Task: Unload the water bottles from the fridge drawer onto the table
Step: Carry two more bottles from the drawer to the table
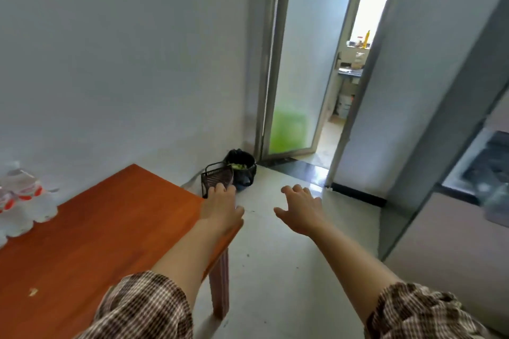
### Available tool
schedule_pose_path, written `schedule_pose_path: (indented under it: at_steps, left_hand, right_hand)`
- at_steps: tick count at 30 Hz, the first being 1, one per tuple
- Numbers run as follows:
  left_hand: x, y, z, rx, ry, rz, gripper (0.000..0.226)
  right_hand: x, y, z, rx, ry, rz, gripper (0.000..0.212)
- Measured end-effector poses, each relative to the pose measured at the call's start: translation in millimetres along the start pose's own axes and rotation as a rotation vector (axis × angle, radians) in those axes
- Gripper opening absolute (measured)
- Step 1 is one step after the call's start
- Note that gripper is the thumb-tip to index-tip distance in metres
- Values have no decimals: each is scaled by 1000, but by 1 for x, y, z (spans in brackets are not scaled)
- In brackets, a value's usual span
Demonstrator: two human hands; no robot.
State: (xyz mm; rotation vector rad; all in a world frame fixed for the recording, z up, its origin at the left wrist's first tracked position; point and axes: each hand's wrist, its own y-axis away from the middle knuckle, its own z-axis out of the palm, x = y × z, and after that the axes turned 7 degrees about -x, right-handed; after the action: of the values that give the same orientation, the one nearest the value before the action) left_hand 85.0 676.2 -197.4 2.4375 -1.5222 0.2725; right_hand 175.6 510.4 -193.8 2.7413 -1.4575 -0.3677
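A few water bottles point(20, 201) sit on the surface point(110, 228) already; both hands point(221, 208) point(301, 212) are spread open and empty, probably off to the fridge point(454, 173) for more.

Walls: plain pale grey-white point(115, 58).
Floor: glossy light tiles point(278, 264), with a dark threshold strip at the doorway.
Doorway: frosted glass door point(297, 77) standing open, bright daylight beyond.
Corner: black bin point(242, 166) beside a dark wire basket point(216, 177).
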Motion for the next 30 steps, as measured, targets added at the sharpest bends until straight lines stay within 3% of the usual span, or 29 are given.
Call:
schedule_pose_path:
  at_steps: [6,15,30]
  left_hand:
    - [165,-12,43,-25,-46,225,48]
    - [375,-35,96,-57,-32,546,46]
    - [677,-174,163,-161,-92,822,45]
  right_hand:
    - [154,61,-34,47,3,208,60]
    - [331,109,-73,78,-76,491,60]
    - [612,54,-149,89,-28,773,55]
